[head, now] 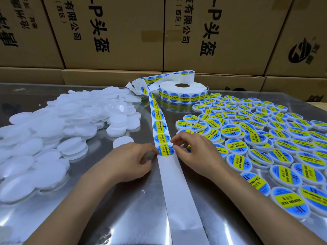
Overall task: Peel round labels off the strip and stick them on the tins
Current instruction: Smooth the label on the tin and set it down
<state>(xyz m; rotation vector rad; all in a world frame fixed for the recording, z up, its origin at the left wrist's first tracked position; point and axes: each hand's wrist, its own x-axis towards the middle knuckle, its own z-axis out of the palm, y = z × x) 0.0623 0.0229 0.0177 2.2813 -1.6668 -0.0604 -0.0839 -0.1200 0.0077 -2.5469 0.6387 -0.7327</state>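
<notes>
A white backing strip runs down the middle of the table from a label roll at the back. Blue and yellow round labels sit on its upper part. The lowest label lies between my two hands. My left hand pinches the strip's left edge beside that label. My right hand pinches the label's right edge with thumb and forefinger. One plain white tin lies just above my left hand. A heap of unlabelled white tins fills the left side.
Several labelled tins spread across the right side of the shiny metal table. Stacked cardboard boxes form a wall along the table's far edge. Bare backing strip runs off the near edge.
</notes>
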